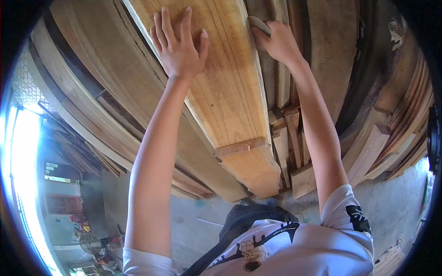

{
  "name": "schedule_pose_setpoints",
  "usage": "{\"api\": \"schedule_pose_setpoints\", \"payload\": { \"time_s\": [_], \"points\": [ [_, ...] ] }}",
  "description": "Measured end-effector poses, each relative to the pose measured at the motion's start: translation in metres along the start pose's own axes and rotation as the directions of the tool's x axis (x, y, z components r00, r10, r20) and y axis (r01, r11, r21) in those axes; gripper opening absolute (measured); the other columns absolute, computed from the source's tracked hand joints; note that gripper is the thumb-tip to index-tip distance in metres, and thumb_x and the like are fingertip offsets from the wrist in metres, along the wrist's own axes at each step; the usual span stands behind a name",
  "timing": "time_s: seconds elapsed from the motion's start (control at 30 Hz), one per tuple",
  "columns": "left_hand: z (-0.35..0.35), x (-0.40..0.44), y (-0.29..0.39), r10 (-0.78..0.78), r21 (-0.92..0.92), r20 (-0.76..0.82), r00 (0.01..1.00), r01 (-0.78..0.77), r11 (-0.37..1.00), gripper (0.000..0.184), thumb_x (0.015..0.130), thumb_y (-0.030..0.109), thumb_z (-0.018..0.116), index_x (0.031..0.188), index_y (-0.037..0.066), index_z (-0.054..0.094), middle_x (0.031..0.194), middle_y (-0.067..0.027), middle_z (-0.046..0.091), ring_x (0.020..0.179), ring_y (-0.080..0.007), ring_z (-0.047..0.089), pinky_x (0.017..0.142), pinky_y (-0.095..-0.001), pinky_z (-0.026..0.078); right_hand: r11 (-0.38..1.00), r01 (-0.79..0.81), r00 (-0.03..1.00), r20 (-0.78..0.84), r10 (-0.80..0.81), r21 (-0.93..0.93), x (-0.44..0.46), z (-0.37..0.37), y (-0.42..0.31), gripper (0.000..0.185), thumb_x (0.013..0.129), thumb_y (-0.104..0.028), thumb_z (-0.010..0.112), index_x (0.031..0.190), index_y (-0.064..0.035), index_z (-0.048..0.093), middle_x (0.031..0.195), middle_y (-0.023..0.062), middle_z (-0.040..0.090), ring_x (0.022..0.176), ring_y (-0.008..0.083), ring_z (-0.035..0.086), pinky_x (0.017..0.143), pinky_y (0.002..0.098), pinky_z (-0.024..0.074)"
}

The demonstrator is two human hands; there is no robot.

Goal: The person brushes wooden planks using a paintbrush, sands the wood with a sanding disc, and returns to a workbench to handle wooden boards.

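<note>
A wide, light-brown wooden plank [225, 92] runs away from me up the middle of the head view, over another board [251, 170] whose end juts out nearer to me. My left hand [177, 50] lies flat on the plank's face, fingers spread, holding nothing. At the plank's right edge, my right hand [277, 42] is closed round a thin, flat greyish piece [260, 25]. What kind of thing this piece is I cannot make out. Part of it is hidden by the fingers.
Long boards [115, 69] lean to the left, and more planks [331, 50] stand on the right. Short wood offcuts [290, 138] sit beside the plank's lower end. Stacked timber [405, 124] lies far right. Below is a grey concrete floor [198, 218].
</note>
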State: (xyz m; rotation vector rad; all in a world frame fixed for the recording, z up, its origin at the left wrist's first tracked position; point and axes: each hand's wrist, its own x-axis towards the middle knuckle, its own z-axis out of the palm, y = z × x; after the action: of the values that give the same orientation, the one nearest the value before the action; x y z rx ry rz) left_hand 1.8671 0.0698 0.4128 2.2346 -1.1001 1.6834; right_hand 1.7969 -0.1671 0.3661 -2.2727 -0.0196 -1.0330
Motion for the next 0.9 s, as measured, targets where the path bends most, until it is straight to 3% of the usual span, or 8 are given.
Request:
{"api": "schedule_pose_setpoints", "payload": {
  "time_s": [0.07, 0.27, 0.37, 0.67, 0.9],
  "points": [
    [-0.001, 0.000, 0.001, -0.015, -0.003, 0.015, 1.000, 0.015, 1.000, 0.060, 0.090, 0.041, 0.054, 0.143, 0.017, 0.041, 0.149, -0.0255, 0.026, 0.139, -0.0465, 0.022, 0.113, -0.0584, 0.018, 0.998, 0.050, 0.998, -0.024, -0.051, -0.044, 0.004, 0.002, -0.001, 0.031, 0.090, -0.026, 0.062, 0.085, 0.0051, 0.065, 0.075, 0.0269, 0.063, 0.073, 0.0445, 0.062, 0.063, 0.0461, 0.0485],
    [-0.002, -0.001, 0.002, -0.055, 0.000, 0.049, 0.997, 0.055, 0.999, 0.060, 0.091, 0.042, 0.054, 0.144, 0.019, 0.039, 0.151, -0.0236, 0.023, 0.141, -0.0443, 0.020, 0.114, -0.0574, 0.016, 0.967, -0.051, 0.998, 0.026, 0.059, -0.249, 0.006, -0.002, -0.020, 0.027, 0.089, -0.023, 0.061, 0.084, 0.0040, 0.065, 0.080, 0.0274, 0.064, 0.080, 0.0449, 0.063, 0.071, 0.0498, 0.0511],
    [-0.002, 0.000, 0.002, -0.057, 0.005, 0.057, 0.997, 0.057, 0.998, 0.060, 0.090, 0.041, 0.055, 0.143, 0.018, 0.041, 0.151, -0.0249, 0.023, 0.141, -0.0451, 0.020, 0.114, -0.0574, 0.016, 0.951, -0.028, 1.000, -0.006, 0.027, -0.306, 0.005, 0.000, -0.024, 0.025, 0.087, -0.022, 0.060, 0.083, 0.0010, 0.065, 0.079, 0.0269, 0.066, 0.080, 0.0433, 0.066, 0.073, 0.0514, 0.0537],
    [-0.003, 0.000, 0.002, -0.049, -0.004, 0.045, 0.998, 0.049, 0.999, 0.060, 0.088, 0.040, 0.056, 0.142, 0.017, 0.042, 0.149, -0.0269, 0.024, 0.140, -0.0471, 0.021, 0.114, -0.0585, 0.017, 0.939, -0.057, 0.998, -0.034, 0.049, -0.338, 0.006, -0.002, -0.032, 0.027, 0.085, -0.025, 0.061, 0.080, 0.0017, 0.064, 0.078, 0.0281, 0.065, 0.080, 0.0438, 0.065, 0.073, 0.0508, 0.0539],
    [-0.004, 0.002, 0.002, -0.058, 0.016, 0.068, 0.996, 0.057, 0.998, 0.061, 0.089, 0.040, 0.055, 0.144, 0.017, 0.040, 0.151, -0.0260, 0.022, 0.140, -0.0462, 0.020, 0.115, -0.0574, 0.016, 0.997, -0.070, 0.996, -0.059, 0.068, -0.036, 0.021, -0.005, 0.005, 0.034, 0.084, -0.030, 0.066, 0.084, 0.0039, 0.067, 0.081, 0.0271, 0.065, 0.083, 0.0442, 0.065, 0.071, 0.0484, 0.0520]
  ]
}}
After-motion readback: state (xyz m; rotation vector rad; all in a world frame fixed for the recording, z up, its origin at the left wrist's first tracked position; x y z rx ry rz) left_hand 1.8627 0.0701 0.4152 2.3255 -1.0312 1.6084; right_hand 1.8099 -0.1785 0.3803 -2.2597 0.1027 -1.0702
